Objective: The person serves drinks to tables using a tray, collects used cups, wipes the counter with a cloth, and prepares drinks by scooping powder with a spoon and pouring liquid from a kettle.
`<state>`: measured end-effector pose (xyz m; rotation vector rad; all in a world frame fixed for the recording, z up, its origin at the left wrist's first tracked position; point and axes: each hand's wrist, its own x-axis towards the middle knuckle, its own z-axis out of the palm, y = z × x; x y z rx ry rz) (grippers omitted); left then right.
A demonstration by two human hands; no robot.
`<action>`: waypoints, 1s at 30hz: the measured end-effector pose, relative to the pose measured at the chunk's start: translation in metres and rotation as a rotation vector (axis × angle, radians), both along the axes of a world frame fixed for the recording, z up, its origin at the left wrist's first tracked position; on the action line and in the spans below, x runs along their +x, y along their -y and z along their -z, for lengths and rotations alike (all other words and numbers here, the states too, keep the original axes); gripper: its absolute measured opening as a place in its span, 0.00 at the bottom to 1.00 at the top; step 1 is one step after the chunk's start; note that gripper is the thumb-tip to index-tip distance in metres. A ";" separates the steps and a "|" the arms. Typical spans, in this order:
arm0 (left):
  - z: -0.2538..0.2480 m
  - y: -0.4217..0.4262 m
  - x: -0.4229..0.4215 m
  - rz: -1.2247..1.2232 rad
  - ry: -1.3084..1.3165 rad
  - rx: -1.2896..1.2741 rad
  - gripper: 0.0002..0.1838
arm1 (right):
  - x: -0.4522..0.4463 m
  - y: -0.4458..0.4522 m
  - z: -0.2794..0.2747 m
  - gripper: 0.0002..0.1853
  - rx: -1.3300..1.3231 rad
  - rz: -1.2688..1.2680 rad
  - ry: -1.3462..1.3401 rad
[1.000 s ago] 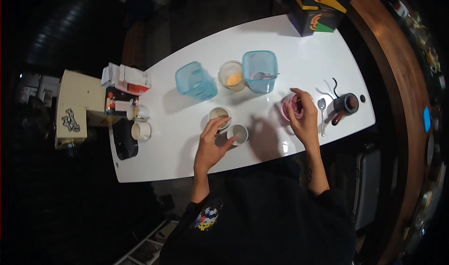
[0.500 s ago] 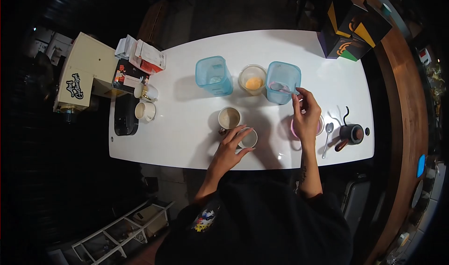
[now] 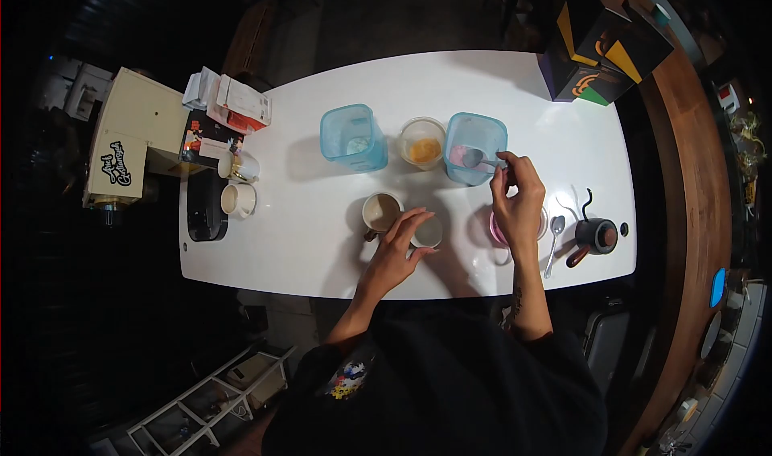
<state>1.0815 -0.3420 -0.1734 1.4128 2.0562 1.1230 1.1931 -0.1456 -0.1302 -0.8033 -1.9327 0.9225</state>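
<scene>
We have a metal spoon, bowl over the open mouth of an upright translucent blue tub, pink contents inside. We see small round cup on white table, partly hidden.

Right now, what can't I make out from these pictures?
All in the head view:
- Spoon: handle end, hidden by the right hand.
- Pink cup: much of its inside, hidden by the right hand and wrist.
- White cup: left side, hidden by the left hand.
- Sticker: lettering too small and blurred.
</scene>
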 end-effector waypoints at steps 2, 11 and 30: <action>0.002 0.000 -0.003 0.012 -0.003 -0.009 0.35 | -0.004 0.000 -0.002 0.10 0.031 -0.003 -0.002; -0.011 0.006 -0.015 0.056 0.013 -0.011 0.44 | -0.037 0.000 -0.002 0.14 0.022 0.141 0.138; 0.031 -0.069 -0.090 0.033 0.081 0.095 0.61 | -0.001 0.055 -0.041 0.07 0.124 0.349 -0.108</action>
